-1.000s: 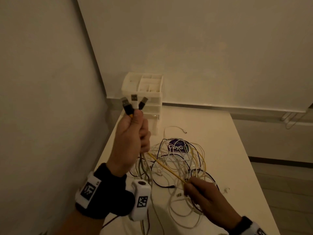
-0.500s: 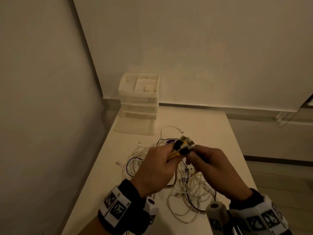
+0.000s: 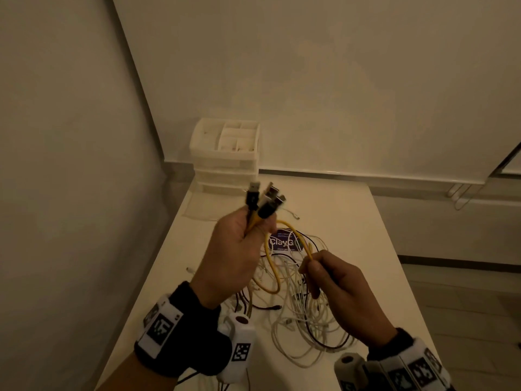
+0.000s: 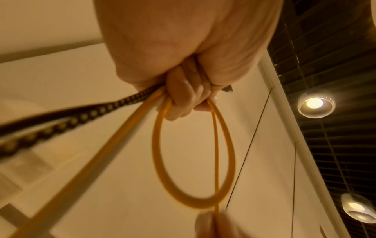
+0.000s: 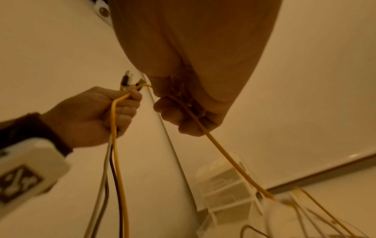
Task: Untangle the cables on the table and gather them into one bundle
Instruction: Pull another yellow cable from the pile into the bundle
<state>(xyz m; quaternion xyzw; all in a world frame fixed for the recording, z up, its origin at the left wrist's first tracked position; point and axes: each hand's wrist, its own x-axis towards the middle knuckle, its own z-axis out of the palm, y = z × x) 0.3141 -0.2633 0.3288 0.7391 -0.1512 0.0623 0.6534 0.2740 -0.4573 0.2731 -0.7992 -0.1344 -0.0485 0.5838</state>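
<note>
- Your left hand (image 3: 234,249) is raised above the table (image 3: 352,221), fingers curled tight round a cluster of cable ends; the plugs (image 3: 263,197) stick up out of the top of the fist, some black, some pale with metal tips.
- From the underside of that fist the gripped cords drop towards the table; the left wrist view shows a yellow cable (image 4: 195,161) looping out between the fingers (image 4: 183,96), with a dark patterned cord (image 4: 67,119) running off beside it.
- Your right hand (image 3: 344,292) sits lower and to the right, well clear of the left; its thumb and fingers pinch a strand of the same yellow cable (image 3: 293,238), which arcs from one hand to the other above the heap.
- In the right wrist view the yellow strand (image 5: 213,141) passes through the closed fingers (image 5: 173,111) and trails down towards the table; your left hand (image 5: 91,119) shows beyond, with white, dark and yellow cords hanging from it.
- The rest of the cables (image 3: 304,311) lie on the table under and between your hands as a loose tangle, mostly white with a few black strands; a purple label (image 3: 283,241) lies partly under it.
- A white drawer organiser (image 3: 225,153) stands at the far edge of the table against the wall.
</note>
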